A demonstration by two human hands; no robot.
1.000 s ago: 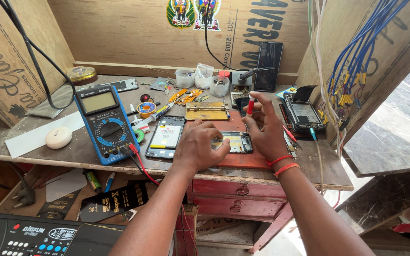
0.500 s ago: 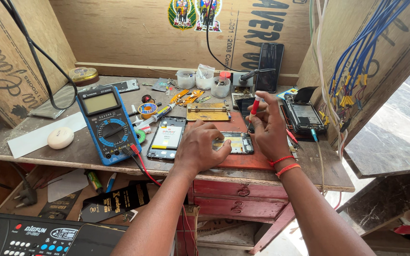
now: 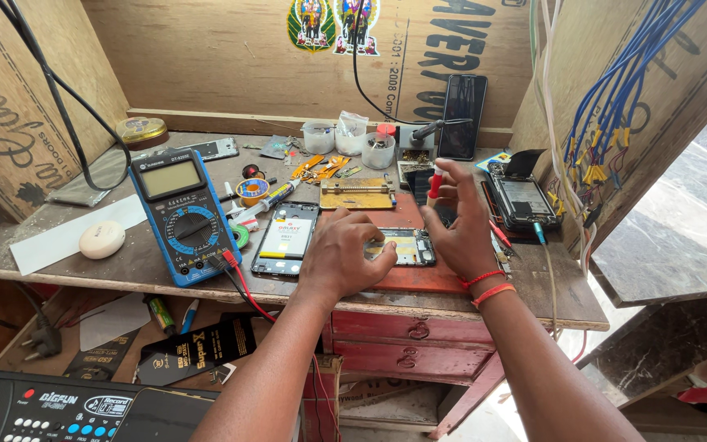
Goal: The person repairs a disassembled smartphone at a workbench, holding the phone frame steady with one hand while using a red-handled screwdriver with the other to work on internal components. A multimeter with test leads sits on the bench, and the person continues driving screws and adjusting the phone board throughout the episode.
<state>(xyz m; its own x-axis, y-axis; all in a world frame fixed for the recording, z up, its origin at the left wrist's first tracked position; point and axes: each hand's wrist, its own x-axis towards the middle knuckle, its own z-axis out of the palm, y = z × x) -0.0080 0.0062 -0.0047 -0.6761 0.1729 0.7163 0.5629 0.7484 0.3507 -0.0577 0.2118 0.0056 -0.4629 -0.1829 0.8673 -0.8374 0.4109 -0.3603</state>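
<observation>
My left hand (image 3: 345,254) rests on the wooden bench, its fingers pressing down the left end of an opened phone (image 3: 407,245) with its inner board showing. My right hand (image 3: 456,225) hovers over the right end of that phone, pinching a small red-handled screwdriver (image 3: 434,183) upright between thumb and fingers. Two orange bands circle my right wrist. A second phone (image 3: 284,239), back removed with the battery showing, lies just left of my left hand.
A blue multimeter (image 3: 183,214) with red and black leads sits at left, beside a white round puck (image 3: 101,239). Small plastic cups (image 3: 352,137), a metal jig plate (image 3: 358,194), tape rolls and another opened phone (image 3: 525,200) crowd the back and right. Blue wires (image 3: 615,98) hang at right.
My right hand has lifted slightly with the screwdriver and shifted a little; my left hand keeps holding the opened phone in the same place.
</observation>
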